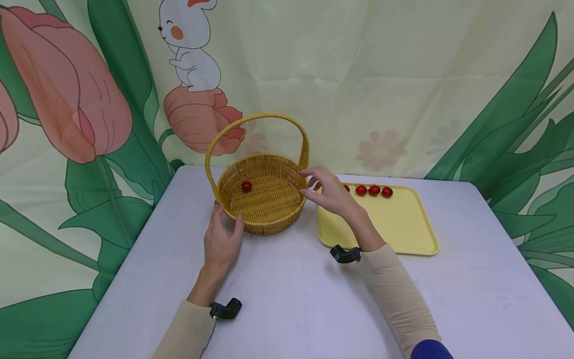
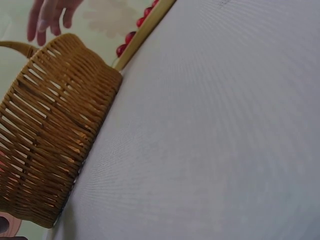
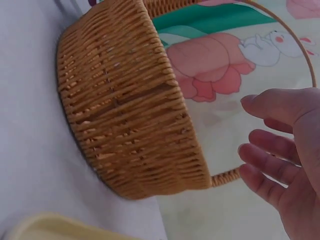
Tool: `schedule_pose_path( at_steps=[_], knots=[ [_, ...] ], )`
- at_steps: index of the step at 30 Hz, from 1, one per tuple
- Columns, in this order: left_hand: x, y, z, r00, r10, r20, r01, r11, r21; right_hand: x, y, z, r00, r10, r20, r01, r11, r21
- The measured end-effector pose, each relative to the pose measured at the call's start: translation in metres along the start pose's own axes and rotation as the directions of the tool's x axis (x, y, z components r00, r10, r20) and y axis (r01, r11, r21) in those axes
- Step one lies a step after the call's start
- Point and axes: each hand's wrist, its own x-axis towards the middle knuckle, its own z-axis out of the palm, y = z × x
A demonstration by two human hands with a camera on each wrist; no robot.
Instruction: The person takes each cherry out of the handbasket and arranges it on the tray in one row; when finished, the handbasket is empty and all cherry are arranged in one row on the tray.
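A round wicker basket (image 1: 269, 227) with a tall arched handle stands at the back left of the table. Inside it, toward the left, lies one red cherry (image 1: 246, 186). My left hand (image 1: 221, 244) is at the basket's front left, thumb and fingers spread against its outer side near the rim. Over the right rim, near the foot of the handle, hovers my right hand (image 1: 329, 192). In the right wrist view its fingers (image 3: 267, 172) are loosely bent and apart from the thumb, with nothing between them. The left hand is almost wholly outside the left wrist view.
To the right of the basket lies a yellow tray (image 1: 399, 229). Several red cherries (image 1: 374, 190) sit in a row along its far edge, one partly hidden by the right hand. A printed cloth (image 1: 314, 75) hangs right behind the white table (image 1: 278, 294).
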Motion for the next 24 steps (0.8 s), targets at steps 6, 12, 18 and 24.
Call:
schedule_pose_path(
  at_steps=[6, 12, 18, 24],
  knots=[
    [0.000, 0.000, 0.000, 1.000, -0.011, 0.004, 0.011, 1.000, 0.001, 0.012, -0.005, 0.014, 0.999, 0.006, 0.033, -0.007, 1.000, 0.030],
    [0.000, -0.001, 0.001, 1.000, -0.013, 0.002, 0.013, 1.000, 0.012, 0.023, -0.008, 0.026, 0.999, 0.015, 0.047, -0.017, 0.999, 0.046],
    [0.001, -0.003, 0.001, 1.000, 0.007, -0.008, -0.007, 1.000, 0.017, 0.036, -0.008, 0.040, 0.997, 0.032, 0.067, -0.036, 0.998, 0.052],
    [0.000, -0.002, 0.001, 1.000, 0.007, -0.008, -0.007, 1.000, 0.014, 0.050, -0.010, 0.056, 0.992, 0.072, 0.106, -0.078, 0.995, 0.054]
  ],
)
